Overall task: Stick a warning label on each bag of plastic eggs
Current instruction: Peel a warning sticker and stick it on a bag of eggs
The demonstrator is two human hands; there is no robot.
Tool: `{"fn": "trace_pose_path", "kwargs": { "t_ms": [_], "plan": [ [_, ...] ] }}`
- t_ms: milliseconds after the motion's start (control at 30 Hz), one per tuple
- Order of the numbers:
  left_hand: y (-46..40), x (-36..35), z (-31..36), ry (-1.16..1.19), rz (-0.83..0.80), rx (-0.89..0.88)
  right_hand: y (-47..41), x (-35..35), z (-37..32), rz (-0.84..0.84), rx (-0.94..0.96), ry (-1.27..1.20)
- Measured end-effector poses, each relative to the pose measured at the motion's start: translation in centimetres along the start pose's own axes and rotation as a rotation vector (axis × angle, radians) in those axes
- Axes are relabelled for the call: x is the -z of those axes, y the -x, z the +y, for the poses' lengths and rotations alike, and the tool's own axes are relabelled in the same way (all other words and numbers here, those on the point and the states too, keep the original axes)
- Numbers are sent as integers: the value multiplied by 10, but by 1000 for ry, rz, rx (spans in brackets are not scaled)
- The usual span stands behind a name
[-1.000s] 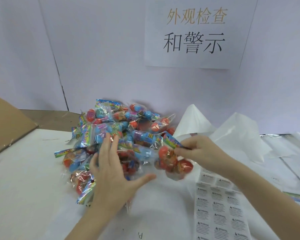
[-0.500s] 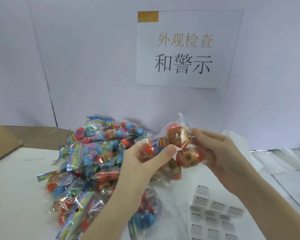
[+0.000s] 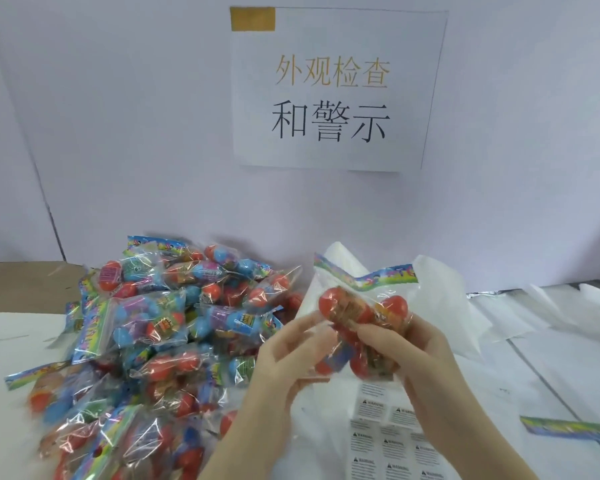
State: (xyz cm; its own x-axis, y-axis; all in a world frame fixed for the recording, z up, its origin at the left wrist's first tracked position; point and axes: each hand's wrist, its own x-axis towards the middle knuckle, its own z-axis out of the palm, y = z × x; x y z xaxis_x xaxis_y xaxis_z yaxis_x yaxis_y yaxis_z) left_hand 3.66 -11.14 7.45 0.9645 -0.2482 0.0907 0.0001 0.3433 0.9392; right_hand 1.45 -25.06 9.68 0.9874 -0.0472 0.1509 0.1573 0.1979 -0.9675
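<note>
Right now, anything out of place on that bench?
One oddity: a loose rainbow-printed header strip lies alone on the white table at right, with no clear plastic egg bag attached. The heap of egg bags is jumbled.

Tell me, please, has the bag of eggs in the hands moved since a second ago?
Yes. The bag has come up off the pile of bags and rightward, now above the label sheet, gripped by both hands.

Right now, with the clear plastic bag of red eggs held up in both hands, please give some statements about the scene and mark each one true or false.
1. Both hands, left hand and right hand, hold one clear bag of red eggs. True.
2. The sheet of white warning labels hangs on the wall. False: it lies on the table.
3. The pile of egg bags lies left of the hands. True.
4. The held bag's eggs are blue. False: red.
</note>
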Motion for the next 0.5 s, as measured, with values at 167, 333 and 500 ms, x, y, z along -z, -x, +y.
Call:
{"fn": "trace_pose_path", "kwargs": {
  "t_ms": [167, 333, 500],
  "plan": [
    [-1, -9, -12, -151, 53, -99, 3, 4, 11, -24, -36, 39],
    [4, -11, -21, -141, 19, -160, 2, 3, 17, 1, 19, -23],
    [5, -11, -18, 19, 29, -136, -2, 10, 22, -35, 46, -75]
  ]
}}
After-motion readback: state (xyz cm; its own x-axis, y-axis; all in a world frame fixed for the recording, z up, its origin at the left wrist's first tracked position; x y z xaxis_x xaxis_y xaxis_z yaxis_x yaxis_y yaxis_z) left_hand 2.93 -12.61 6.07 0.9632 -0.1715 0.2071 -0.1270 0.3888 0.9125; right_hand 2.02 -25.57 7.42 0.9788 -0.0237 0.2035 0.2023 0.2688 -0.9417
